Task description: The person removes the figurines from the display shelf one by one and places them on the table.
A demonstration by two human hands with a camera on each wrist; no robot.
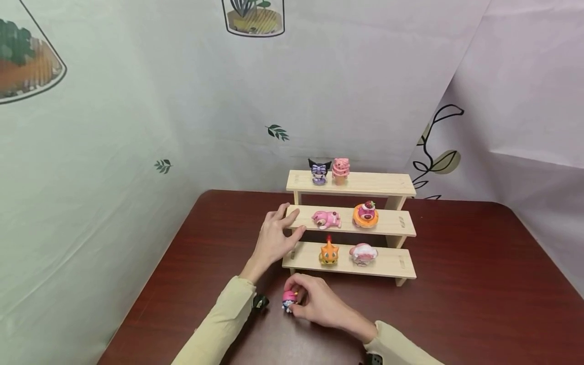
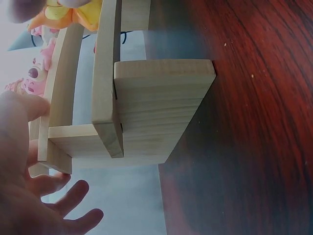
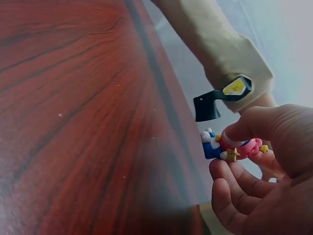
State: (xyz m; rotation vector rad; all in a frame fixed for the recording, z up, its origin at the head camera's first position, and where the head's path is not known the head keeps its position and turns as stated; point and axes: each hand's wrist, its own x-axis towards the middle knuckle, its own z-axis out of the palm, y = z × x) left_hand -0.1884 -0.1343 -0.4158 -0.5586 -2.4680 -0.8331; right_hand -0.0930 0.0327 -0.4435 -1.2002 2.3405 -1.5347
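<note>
My right hand (image 1: 319, 304) pinches a small figurine (image 1: 289, 298) between thumb and fingertips, in front of the shelf's left end. In the right wrist view the figurine (image 3: 243, 148) shows a pink top, a blue and white base and yellow stars. At the left end of the middle tier, my left hand (image 1: 276, 238) rests its thumb and fingertips on the wooden shelf (image 1: 392, 219), fingers spread. Nearest to those fingers on that tier lies a pink bear figurine (image 1: 326, 219). In the left wrist view the other left fingers (image 2: 73, 196) extend past the board's end.
An orange figurine (image 1: 329, 254) and a pink-and-white one (image 1: 363, 254) stand on the bottom tier. A figurine in an orange ring (image 1: 366, 215) sits mid-tier right. The top tier holds a purple-black figurine (image 1: 319, 172) and a pink ice-cream-cone figurine (image 1: 340, 171). Behind the table (image 1: 474, 284) hangs printed cloth.
</note>
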